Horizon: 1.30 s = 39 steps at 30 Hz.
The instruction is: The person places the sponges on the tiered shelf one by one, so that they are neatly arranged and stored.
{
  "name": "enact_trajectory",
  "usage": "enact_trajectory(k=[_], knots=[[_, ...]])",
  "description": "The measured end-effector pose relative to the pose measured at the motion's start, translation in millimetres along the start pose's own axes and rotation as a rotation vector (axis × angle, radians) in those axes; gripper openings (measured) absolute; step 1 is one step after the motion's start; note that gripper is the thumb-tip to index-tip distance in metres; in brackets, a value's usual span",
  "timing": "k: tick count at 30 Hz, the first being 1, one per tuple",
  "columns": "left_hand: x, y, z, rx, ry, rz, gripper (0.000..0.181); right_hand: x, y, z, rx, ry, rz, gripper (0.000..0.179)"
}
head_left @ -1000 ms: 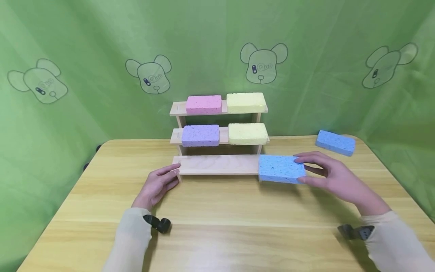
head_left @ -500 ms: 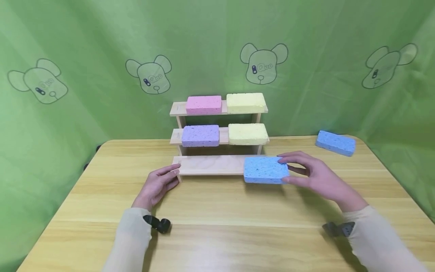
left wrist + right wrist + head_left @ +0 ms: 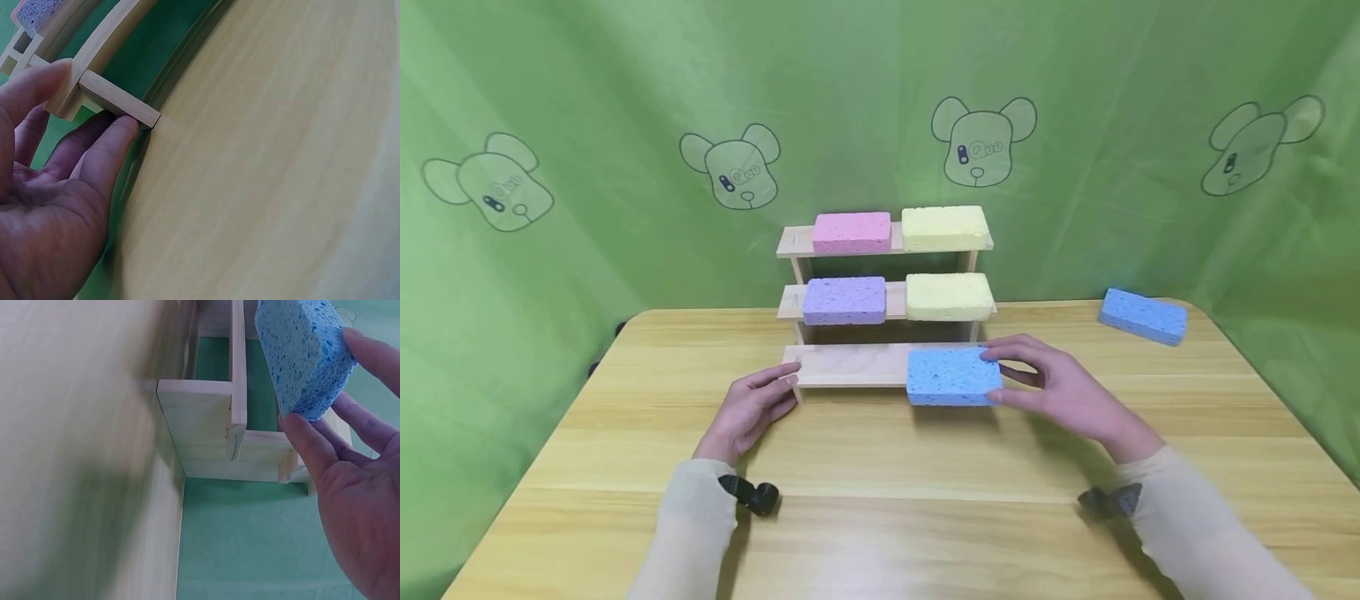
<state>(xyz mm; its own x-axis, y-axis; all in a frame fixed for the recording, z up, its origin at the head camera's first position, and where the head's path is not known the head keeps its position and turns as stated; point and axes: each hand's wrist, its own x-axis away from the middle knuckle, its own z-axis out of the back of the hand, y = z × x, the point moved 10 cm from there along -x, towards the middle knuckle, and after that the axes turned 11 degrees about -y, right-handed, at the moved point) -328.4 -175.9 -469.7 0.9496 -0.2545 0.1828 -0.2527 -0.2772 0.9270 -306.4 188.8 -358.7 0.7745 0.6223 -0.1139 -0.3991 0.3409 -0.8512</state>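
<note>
Green cloth (image 3: pixel 850 83) is backing a pale wooden rack (image 3: pixel 850 367) bearing four pastel sponge blocks (image 3: pixel 845 302), left hand (image 3: pixel 748 412) gripping it, right hand (image 3: pixel 1063 390) pinching a blue block (image 3: pixel 951 377), another (image 3: pixel 1143 317) lying unshelved, frame right.

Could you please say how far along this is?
Done: pink sponge, purple sponge and two yellow sponges on the upper shelves. In hand: the right hand holds a blue sponge over the bottom shelf. Left, probably: lowering it, then the other blue sponge on the table.

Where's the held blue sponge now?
In the head view, the blue sponge is in the right hand, over the right part of the bottom shelf, below the lower yellow sponge.
</note>
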Motion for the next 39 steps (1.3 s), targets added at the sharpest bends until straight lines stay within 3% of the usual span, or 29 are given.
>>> enact_trajectory(k=[10,24,39], knots=[[0.5,-1.8,2.0,0.005,0.007,0.004,0.039,-8.7,-4.8,-7.1,-0.066,0.000,0.049,0.044],[-0.2,-2.1,0.7,0.026,0.012,0.006,0.034,-18.2,-2.4,-21.2,-0.124,-0.015,0.022,0.050],[0.7,-0.7,0.5,0.012,0.000,0.000,0.039,-43.2,-5.1,-46.0,-0.144,-0.025,-0.006,0.051]])
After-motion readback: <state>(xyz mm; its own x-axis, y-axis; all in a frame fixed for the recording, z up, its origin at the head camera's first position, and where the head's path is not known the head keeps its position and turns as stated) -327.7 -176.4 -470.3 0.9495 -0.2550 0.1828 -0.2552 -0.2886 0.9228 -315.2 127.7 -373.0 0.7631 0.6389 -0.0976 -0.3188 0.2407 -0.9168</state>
